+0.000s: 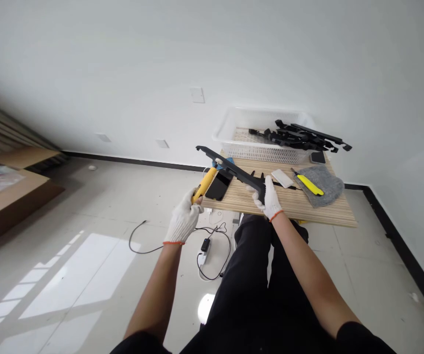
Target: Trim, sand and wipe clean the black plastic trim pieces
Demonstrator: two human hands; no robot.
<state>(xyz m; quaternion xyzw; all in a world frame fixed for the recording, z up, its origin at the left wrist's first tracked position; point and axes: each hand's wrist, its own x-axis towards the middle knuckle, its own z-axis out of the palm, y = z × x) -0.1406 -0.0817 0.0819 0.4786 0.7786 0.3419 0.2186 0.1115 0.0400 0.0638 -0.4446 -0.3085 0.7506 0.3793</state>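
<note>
My left hand (185, 216), in a white knit glove with an orange cuff, is closed around a yellow-handled tool (204, 185). The tool's pale, rounded head is up against or just beside a long black plastic part (238, 172); I cannot tell if they touch. Gripping that part by its thick near end is my gloved right hand (269, 197), while the thin far end points up and left over the table. Below it lie a dark phone (219, 186) and a crumpled blue item (227, 162), partly hidden. A white pad (282, 178) is just right of my right hand.
A white plastic basket (230, 142) with several black parts (300, 137) stands on the striped wooden table (234, 202), against the wall. At right, a yellow utility knife (310, 185) rests on a grey cloth (331, 189). Cables (230, 250) lie on the floor; cardboard boxes (16, 196) stand left.
</note>
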